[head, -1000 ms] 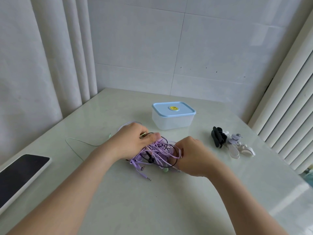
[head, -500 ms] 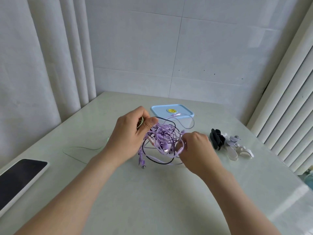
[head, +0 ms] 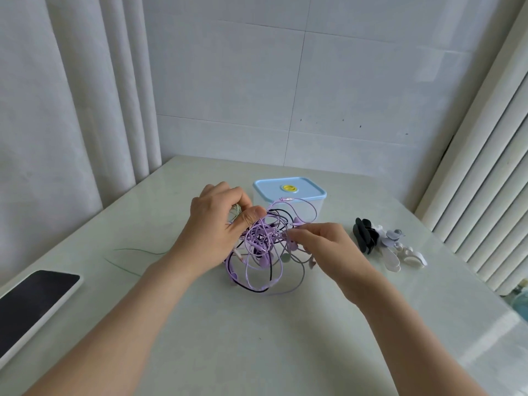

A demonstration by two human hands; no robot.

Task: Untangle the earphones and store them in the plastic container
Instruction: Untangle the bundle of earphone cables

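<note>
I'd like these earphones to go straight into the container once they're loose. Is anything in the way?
Yes: the lid sits closed on the container. The left hand and right hand hold the earphones just in front of it, with nothing else between.

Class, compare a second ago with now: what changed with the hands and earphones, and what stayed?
The left hand and right hand raised the earphone tangle from the table; its loops now hang looser. Both keep their grip. Lidded container, tablet and clips stayed put.
</note>
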